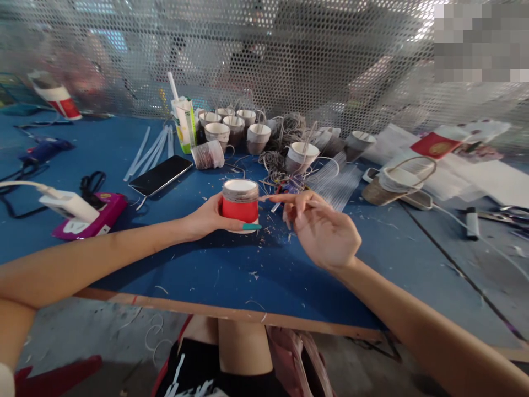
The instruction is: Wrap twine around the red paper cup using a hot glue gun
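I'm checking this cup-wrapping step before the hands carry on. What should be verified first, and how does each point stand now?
1. Left hand grips the red cup: ok.
2. Cup upside down on the blue table: ok.
3. Right hand pinches the twine end at the cup's rim: ok.
4. Twine band at the top lies even: ok.
5. Glue on the cup: cannot tell.
6. Phone is apart from the cup: ok.

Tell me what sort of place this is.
Probably a handicraft workbench: a blue table strewn with clippings, a cluster of twine-wrapped paper cups, and the left hand gripping a red cup being wrapped while the right hand holds twine.
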`<move>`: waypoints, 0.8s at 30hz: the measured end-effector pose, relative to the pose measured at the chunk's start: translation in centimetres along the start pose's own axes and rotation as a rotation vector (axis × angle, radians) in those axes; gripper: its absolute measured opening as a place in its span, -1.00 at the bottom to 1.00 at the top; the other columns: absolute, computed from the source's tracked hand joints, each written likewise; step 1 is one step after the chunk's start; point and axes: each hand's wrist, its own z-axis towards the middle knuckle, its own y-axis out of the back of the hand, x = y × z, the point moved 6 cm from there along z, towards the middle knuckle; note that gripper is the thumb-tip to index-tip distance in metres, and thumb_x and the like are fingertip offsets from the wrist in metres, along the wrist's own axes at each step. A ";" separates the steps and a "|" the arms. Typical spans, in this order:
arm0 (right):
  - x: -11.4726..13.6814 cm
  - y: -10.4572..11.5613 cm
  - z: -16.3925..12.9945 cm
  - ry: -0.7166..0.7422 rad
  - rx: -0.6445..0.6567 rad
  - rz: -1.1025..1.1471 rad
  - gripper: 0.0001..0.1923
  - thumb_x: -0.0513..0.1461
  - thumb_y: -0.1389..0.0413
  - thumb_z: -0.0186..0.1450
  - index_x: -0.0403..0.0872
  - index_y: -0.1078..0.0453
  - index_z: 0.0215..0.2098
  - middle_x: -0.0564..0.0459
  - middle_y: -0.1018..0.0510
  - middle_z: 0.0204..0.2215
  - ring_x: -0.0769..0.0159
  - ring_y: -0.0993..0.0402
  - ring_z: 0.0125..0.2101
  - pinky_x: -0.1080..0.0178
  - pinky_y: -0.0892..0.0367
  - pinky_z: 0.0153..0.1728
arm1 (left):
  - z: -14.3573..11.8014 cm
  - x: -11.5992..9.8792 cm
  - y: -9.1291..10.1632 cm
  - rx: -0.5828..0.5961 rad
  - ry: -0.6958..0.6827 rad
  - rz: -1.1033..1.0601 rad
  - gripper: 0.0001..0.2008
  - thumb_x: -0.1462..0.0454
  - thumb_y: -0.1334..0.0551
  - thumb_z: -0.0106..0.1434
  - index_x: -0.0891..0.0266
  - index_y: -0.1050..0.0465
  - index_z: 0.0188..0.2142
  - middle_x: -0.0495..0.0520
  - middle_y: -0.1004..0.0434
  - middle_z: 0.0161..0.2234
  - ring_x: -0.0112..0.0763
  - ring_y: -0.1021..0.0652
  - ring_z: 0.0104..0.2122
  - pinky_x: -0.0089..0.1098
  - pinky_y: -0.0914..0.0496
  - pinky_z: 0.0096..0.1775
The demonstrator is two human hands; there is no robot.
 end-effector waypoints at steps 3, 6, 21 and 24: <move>-0.2 -1.9 -0.6 -0.037 0.182 0.001 -0.68 0.07 -0.01 0.22 0.01 -0.27 -0.43 -0.16 -0.61 -0.17 0.14 -0.41 -0.35 0.09 -0.31 -0.28 | 0.0 0.2 0.3 -0.066 -0.018 0.041 -0.38 0.34 -0.54 -0.18 0.26 -0.45 -0.08 0.16 -0.58 -0.07 -0.18 -0.55 -0.06 -0.08 -0.35 0.09; -0.5 -1.9 -0.6 -0.061 0.160 -0.003 -0.69 0.06 -0.01 0.24 0.02 -0.27 -0.44 -0.13 -0.62 -0.19 0.12 -0.45 -0.29 0.10 -0.31 -0.25 | 0.0 0.3 0.5 -0.094 -0.016 0.032 -0.37 0.33 -0.54 -0.18 0.25 -0.43 -0.07 0.14 -0.58 -0.08 -0.21 -0.55 -0.08 -0.10 -0.36 0.08; -1.6 -0.9 0.2 -0.168 0.106 0.268 -0.81 -0.07 -0.03 0.19 -0.01 -0.32 -0.45 -0.12 -0.60 -0.21 0.19 -0.42 -0.32 0.15 -0.36 -0.29 | 0.0 0.4 0.4 -0.065 0.044 -0.004 -0.33 0.29 -0.56 -0.26 0.28 -0.44 -0.10 0.15 -0.61 -0.13 -0.14 -0.58 -0.10 -0.06 -0.40 0.06; -2.4 0.7 0.8 -0.198 -0.039 0.247 -0.82 -0.12 0.00 0.25 -0.01 -0.30 -0.46 -0.10 -0.60 -0.24 0.24 -0.42 -0.36 0.19 -0.36 -0.32 | -0.2 0.3 0.2 -0.038 0.061 0.003 -0.32 0.27 -0.56 -0.26 0.28 -0.43 -0.10 0.15 -0.62 -0.15 -0.14 -0.58 -0.10 -0.05 -0.39 0.07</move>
